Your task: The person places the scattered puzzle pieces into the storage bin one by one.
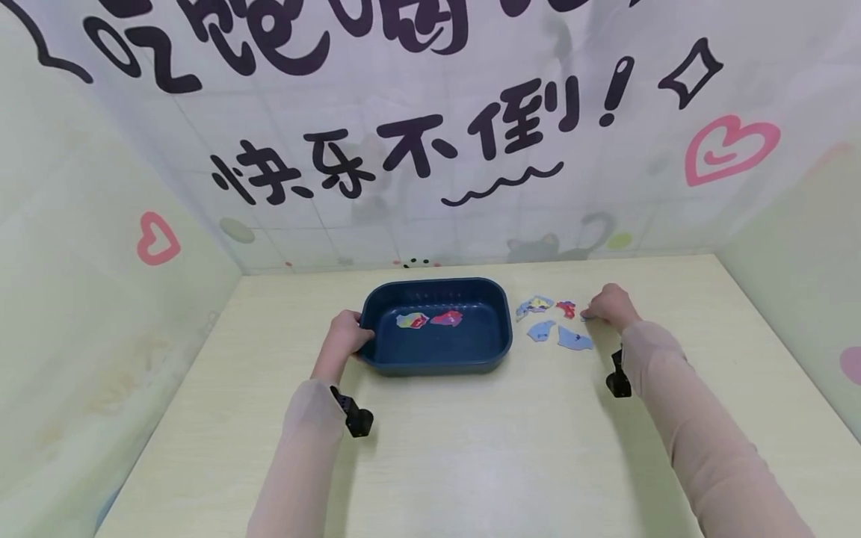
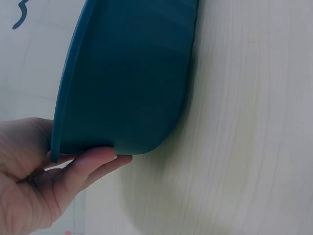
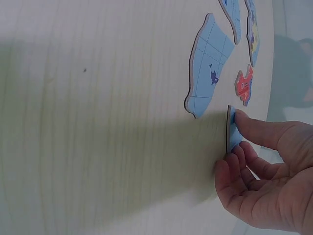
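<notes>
My left hand (image 1: 346,334) grips the left rim of a dark blue plastic basin (image 1: 437,368), thumb over the edge and fingers along its outer wall. Inside lie a green-and-red puzzle piece (image 1: 412,320) and a red-purple one (image 1: 447,318). At the right, my right hand (image 1: 610,305) pinches a small blue puzzle piece (image 3: 234,129) between thumb and fingers, low over the table. Beside it are a red piece (image 3: 244,85) and a larger blue piece with a dark dolphin-like mark (image 3: 210,68). Part of the pinched piece is hidden by the fingers.
Another blue piece (image 1: 541,331) and some blue-and-yellow pieces (image 1: 536,305) lie between the basin and my right hand. The pale wooden table (image 1: 471,448) meets a printed cloth wall (image 1: 403,232) at the back. Side walls stand left and right.
</notes>
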Demonstrator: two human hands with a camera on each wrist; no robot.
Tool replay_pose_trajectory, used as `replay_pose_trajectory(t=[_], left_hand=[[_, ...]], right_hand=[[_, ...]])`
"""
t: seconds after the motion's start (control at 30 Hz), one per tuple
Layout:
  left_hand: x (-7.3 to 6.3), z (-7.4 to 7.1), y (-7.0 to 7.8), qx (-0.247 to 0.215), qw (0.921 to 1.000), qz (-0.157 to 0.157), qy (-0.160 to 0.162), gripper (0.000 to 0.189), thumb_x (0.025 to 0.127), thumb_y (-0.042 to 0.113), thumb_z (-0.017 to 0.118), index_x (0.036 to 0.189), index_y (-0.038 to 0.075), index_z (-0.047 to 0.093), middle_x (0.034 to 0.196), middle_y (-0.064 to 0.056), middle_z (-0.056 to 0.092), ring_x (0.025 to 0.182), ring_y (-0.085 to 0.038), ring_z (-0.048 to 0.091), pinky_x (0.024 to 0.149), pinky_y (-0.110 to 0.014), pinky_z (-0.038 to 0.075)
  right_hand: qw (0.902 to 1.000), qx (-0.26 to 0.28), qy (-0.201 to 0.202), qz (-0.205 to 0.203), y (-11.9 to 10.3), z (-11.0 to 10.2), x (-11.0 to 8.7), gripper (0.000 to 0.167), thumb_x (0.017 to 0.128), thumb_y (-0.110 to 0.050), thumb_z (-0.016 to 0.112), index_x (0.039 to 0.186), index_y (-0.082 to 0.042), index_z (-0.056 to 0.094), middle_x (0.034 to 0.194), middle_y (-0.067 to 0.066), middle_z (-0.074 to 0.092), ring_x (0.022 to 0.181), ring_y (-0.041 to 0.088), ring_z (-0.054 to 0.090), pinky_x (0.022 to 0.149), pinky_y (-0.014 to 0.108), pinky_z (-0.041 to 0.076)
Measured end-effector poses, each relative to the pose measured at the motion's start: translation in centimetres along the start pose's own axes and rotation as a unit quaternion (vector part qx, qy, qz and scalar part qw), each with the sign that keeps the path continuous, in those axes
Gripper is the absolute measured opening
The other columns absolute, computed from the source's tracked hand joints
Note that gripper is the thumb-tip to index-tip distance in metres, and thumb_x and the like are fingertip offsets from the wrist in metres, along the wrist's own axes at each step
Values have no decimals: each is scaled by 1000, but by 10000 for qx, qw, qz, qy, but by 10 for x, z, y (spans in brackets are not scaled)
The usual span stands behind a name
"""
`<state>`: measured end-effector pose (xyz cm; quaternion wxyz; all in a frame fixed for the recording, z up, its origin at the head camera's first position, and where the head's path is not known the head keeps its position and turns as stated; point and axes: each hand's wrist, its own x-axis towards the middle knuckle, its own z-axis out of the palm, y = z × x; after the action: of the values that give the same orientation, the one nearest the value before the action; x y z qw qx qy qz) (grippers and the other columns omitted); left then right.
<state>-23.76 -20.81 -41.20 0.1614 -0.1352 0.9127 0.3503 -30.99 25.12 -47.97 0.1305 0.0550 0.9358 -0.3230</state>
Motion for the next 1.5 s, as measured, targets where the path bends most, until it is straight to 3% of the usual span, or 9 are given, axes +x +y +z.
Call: replay_pose_trajectory(t=[0.07, 0.2, 0.43, 0.53, 0.67, 0.83, 1.07, 1.33, 1.5], left_hand=[[1, 0, 1, -6, 10000, -31, -8, 35, 88, 5, 52, 120, -9, 51, 115, -32, 56, 76, -32, 68, 52, -28, 59], [8, 1, -1, 7, 9999, -121, -41, 34, 88, 4, 53, 119, -8, 51, 116, -31, 56, 73, -31, 68, 55, -31, 59], [14, 2, -3, 24, 9999, -101, -105, 33, 87, 2, 53, 117, -10, 52, 111, -31, 57, 68, -30, 68, 53, -32, 59], [9, 2, 0, -33, 9999, -144, -82, 34, 88, 4, 52, 120, -8, 52, 114, -31, 57, 74, -31, 69, 54, -31, 59], [2, 2, 1, -35, 10000, 9, -28, 33, 88, 4, 52, 118, -9, 52, 113, -33, 57, 74, -33, 68, 50, -29, 58], [1, 3, 0, -42, 10000, 62, -37, 34, 88, 4, 52, 119, -9, 52, 113, -33, 56, 77, -33, 68, 50, -28, 58], [2, 2, -1, -2, 10000, 72, -10, 33, 87, 4, 53, 118, -10, 52, 114, -33, 56, 70, -31, 68, 50, -29, 58], [4, -2, -1, 89, 9999, 91, 10, 33, 87, 4, 54, 117, -11, 52, 112, -33, 56, 62, -28, 67, 48, -29, 58], [5, -2, -1, 107, 9999, 76, 13, 33, 86, 4, 54, 116, -11, 52, 112, -34, 56, 62, -28, 67, 48, -29, 58]], right_hand=[[9999, 25, 3, 115, -8, -1, -7, 47, 72, -25, 75, 95, 11, 55, 86, 17, 49, 68, 22, 47, 57, 28, 42], [9979, -195, -218, 577, -24, -4, -18, 45, 79, -16, 67, 103, 16, 47, 89, 20, 45, 74, 26, 46, 64, 33, 45], [9994, -268, -72, 217, 69, 29, 83, 62, 70, -36, 76, 102, 12, 55, 95, 21, 56, 76, 27, 49, 68, 36, 50], [9991, -79, -228, 339, 54, 24, 68, 56, 73, -29, 74, 111, 8, 57, 110, 24, 57, 89, 31, 55, 81, 39, 51], [9970, 424, -465, 440, -7, 1, -2, 48, 78, -15, 68, 116, 11, 54, 119, 26, 54, 98, 33, 53, 89, 40, 49], [9959, 589, -469, 504, -42, -11, -42, 43, 83, -5, 58, 119, 17, 48, 110, 27, 56, 77, 20, 56, 72, 26, 51], [9906, 1214, -591, 236, -48, -14, -45, 35, 83, -5, 56, 110, 17, 53, 76, 5, 60, 61, 7, 52, 60, 20, 50], [9870, 1291, -864, 405, -68, -21, -39, 29, 85, -4, 55, 108, 12, 50, 81, 3, 54, 61, 3, 52, 64, 15, 53], [9832, 1466, -1048, 296, -84, -19, -38, 24, 87, -4, 55, 105, 9, 48, 78, 1, 57, 61, 4, 57, 73, 23, 57]])
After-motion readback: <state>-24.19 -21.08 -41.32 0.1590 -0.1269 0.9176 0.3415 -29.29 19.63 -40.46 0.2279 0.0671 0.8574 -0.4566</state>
